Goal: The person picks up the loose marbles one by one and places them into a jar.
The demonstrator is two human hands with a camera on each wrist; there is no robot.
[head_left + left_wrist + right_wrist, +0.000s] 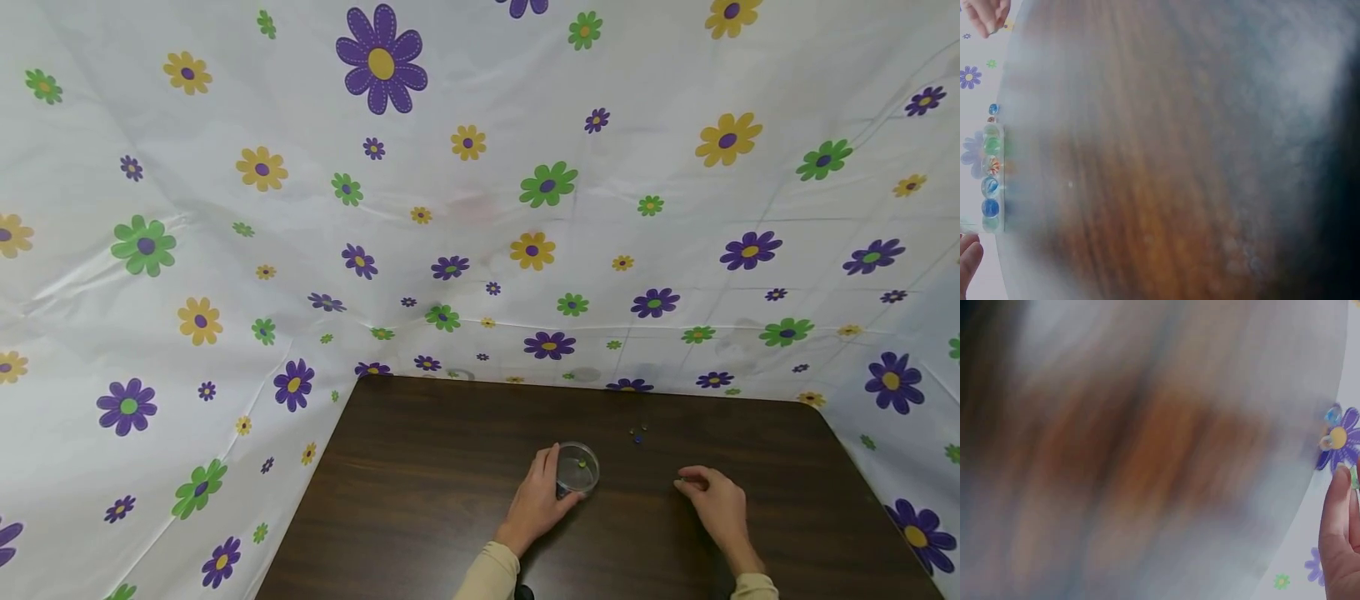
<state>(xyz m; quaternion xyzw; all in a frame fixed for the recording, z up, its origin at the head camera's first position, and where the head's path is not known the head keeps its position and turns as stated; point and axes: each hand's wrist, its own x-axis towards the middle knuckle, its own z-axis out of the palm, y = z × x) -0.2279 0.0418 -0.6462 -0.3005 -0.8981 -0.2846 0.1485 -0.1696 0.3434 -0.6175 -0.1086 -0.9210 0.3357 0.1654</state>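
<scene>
My left hand grips a round clear dish on the table, thumb at its near side and fingers along its left. Inside it a yellow-green marble shows from above. From the side, in the left wrist view, several marbles line the dish, among them a green one, an orange-striped one and a deep blue one. My right hand, to the right of the dish, pinches a greenish glass marble between thumb and fingertips.
Beyond the hands, a blue marble and two small pale ones lie loose on the dark wooden table. A white flowered sheet hangs behind the table and along its sides. A small black object shows beside the left sleeve.
</scene>
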